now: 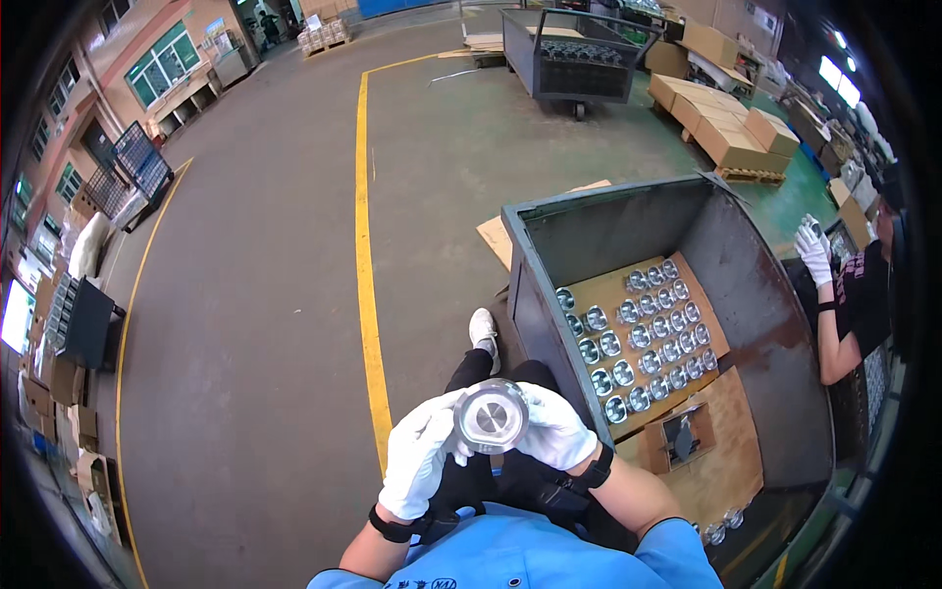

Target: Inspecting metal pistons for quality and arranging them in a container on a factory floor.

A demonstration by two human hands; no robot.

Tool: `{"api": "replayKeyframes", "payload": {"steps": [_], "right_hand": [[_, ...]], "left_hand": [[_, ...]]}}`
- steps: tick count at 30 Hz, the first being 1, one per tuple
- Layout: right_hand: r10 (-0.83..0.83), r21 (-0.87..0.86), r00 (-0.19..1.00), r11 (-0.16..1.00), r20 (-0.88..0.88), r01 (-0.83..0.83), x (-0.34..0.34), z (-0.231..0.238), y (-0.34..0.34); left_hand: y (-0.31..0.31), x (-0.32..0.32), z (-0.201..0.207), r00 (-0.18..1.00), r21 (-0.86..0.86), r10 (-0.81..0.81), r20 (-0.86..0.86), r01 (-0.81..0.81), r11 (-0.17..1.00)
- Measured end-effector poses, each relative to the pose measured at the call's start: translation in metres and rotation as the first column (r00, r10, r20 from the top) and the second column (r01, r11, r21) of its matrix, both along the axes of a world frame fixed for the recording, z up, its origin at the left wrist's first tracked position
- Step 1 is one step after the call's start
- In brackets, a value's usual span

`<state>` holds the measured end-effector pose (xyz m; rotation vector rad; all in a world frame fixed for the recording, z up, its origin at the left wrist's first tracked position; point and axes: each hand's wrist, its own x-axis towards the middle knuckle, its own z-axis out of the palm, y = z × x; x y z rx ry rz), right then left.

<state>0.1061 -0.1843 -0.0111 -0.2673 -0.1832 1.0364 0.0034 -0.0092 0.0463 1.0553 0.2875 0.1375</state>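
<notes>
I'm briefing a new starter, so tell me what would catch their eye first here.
Probably the shiny round metal part, held between the gloved left hand and right hand at the lower centre. Next would come the rows of shiny metal pieces inside the big grey bin to the right. The yellow floor line also stands out, left of the bin.

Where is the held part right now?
In the head view, the part is between the left hand and right hand, below centre, left of the grey bin.
</notes>
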Motion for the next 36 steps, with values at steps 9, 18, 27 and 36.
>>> {"api": "replayKeyframes", "payload": {"steps": [9,18,27,36], "right_hand": [[-0.033,-0.071,0.999,0.997,-0.010,0.032,-0.002,0.000,-0.001],[0.062,-0.348,0.704,0.897,0.708,0.271,-0.007,0.037,-0.001],[-0.011,-0.114,0.157,0.642,0.988,0.758,-0.011,0.050,0.002],[0.183,0.115,-0.239,0.514,0.953,0.850,-0.028,0.051,0.014]], "left_hand": [[-0.002,0.000,-0.014,1.000,-0.067,-0.001,-0.003,0.001,0.998],[0.005,0.006,-0.019,0.867,-0.733,-0.498,0.018,0.350,0.583],[-0.001,0.006,-0.037,0.977,-0.885,-0.170,0.128,0.191,0.425],[-0.012,0.002,-0.030,0.993,-0.681,-0.002,0.119,0.083,0.728]]}}
